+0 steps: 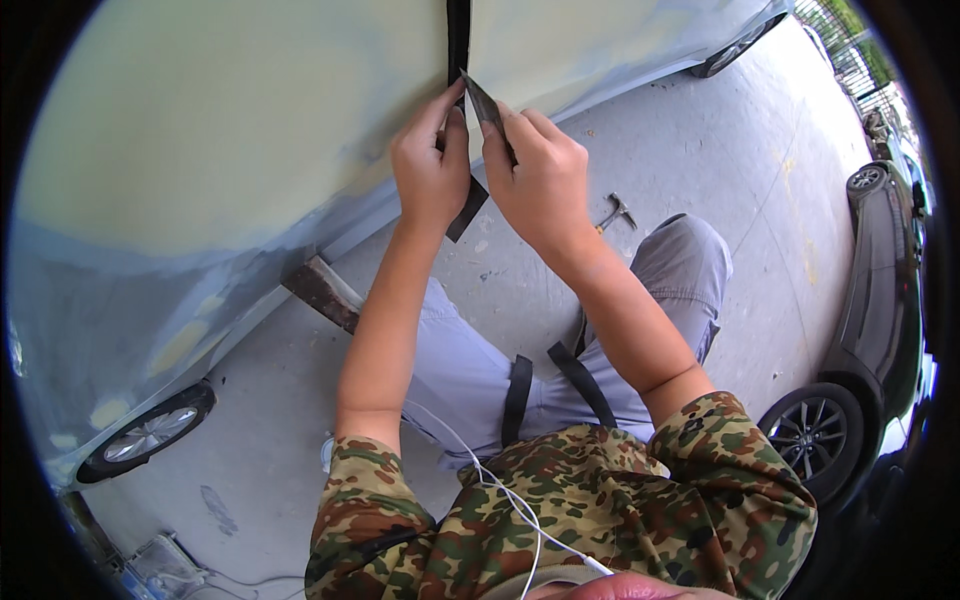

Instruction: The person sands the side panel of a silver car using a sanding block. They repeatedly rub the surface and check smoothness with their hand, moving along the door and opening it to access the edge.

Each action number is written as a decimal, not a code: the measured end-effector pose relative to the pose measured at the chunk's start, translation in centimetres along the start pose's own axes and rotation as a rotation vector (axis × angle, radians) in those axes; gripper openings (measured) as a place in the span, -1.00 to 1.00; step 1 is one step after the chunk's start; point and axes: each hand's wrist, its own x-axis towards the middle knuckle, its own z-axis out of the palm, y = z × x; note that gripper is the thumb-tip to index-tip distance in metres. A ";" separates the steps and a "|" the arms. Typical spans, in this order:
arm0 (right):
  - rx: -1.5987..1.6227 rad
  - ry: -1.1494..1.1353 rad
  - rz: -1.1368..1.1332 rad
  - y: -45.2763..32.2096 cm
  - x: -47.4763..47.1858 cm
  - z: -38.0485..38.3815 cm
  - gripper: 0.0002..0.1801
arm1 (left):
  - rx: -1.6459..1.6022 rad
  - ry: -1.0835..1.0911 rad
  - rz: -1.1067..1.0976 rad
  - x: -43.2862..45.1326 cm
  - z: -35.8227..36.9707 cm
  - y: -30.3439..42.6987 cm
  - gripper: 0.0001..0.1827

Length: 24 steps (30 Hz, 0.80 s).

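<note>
A car's side panels (217,112), patched with pale yellow filler, stand before me. A dark vertical gap (458,45) runs between two panels. My left hand (435,161) is at the lower part of this gap, its fingertips closed on the edge of a dark strip (469,210) whose lower end hangs below the hand. My right hand (540,169) holds a thin, pointed dark blade or scraper (481,103), its tip up at the gap near my left fingertips. Whether the tip touches the panel edge cannot be told.
A hammer (619,210) lies on the concrete floor beside my knee. A worn metal bar or beam (322,291) juts from under the car near my left forearm. At the right stands a dark car (881,277). A device with cables (165,566) lies at lower left. White earphone cords (517,499) hang over my shirt.
</note>
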 end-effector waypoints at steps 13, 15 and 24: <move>0.065 -0.104 0.101 1.0 -3.3 0.9 -0.79 | 0.111 -0.036 -0.165 -2.6 -0.7 -2.0 -0.84; 0.098 -0.127 0.123 1.1 -3.5 -0.4 -0.77 | 0.104 -0.028 -0.234 -2.9 -1.0 -1.3 -0.82; 0.166 -0.211 0.269 5.5 -6.0 -7.2 -0.83 | 0.153 0.079 0.105 -1.5 -0.1 -0.1 -0.78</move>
